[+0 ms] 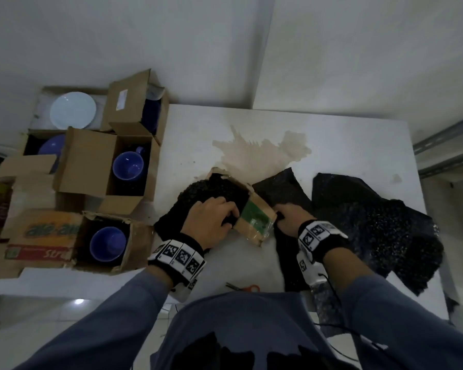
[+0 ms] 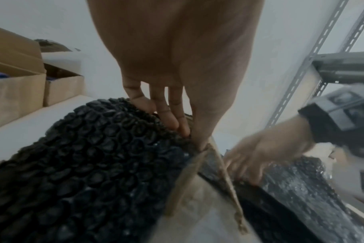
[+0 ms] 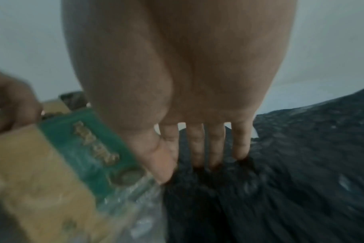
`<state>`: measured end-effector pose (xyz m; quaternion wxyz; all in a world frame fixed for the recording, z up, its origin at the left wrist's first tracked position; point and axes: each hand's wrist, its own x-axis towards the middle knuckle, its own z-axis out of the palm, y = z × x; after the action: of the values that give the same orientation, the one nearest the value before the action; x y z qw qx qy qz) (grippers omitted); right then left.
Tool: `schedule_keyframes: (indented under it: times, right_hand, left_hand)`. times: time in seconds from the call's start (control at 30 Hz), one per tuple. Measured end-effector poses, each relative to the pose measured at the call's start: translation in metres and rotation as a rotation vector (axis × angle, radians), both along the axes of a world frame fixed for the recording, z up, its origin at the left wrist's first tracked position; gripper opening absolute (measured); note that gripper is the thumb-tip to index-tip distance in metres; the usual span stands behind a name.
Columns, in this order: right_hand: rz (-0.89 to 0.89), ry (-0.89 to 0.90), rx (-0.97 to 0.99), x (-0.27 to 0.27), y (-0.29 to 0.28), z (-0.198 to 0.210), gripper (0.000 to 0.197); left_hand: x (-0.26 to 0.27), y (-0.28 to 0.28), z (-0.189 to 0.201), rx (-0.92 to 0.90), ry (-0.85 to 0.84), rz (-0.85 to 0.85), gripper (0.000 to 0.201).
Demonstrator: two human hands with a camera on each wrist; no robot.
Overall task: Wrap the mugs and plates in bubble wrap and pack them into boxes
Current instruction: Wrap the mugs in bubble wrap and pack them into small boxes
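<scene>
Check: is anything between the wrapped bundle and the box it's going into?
Nothing visible; the bundle meets the box mouth directly, left hand pressing it, right hand on a loose sheet.

Setting: plain storeroom or back-room packing area, not a furnished living space. Evidence:
- bare white walls [image 1: 171,36]
- white counter [image 1: 198,134] with a brown stain [image 1: 259,153] beyond the left hand [image 1: 211,220]
- grey slotted-angle steel shelving [image 1: 444,153] well right of the right hand [image 1: 292,221]
- reused cardboard boxes [image 1: 91,166] clustered left of the left hand
- glossy pale floor [image 1: 38,313] below
</scene>
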<state>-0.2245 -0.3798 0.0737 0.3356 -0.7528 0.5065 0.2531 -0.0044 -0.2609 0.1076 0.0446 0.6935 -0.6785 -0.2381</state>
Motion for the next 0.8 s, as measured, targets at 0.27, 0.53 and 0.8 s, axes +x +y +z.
schedule_keyframes:
  times: [0.27,0.53,0.8]
  right_hand:
    - [0.200,0.066,-0.275,-0.029,0.042,-0.031,0.084]
    - [0.198,0.133,-0.334,-0.048,0.044,-0.041,0.093]
    - [0.154,0.138,-0.279,-0.053,0.023,-0.039,0.093]
  left_hand:
    - [-0.044,-0.003,-0.015,0.091,-0.151,0.108,0.058]
    - [-0.041,-0.010,-0.012,0.043,-0.208,0.087,0.035]
    - [-0.018,-0.027,-0.007,0.061,-0.217,0.004,0.042]
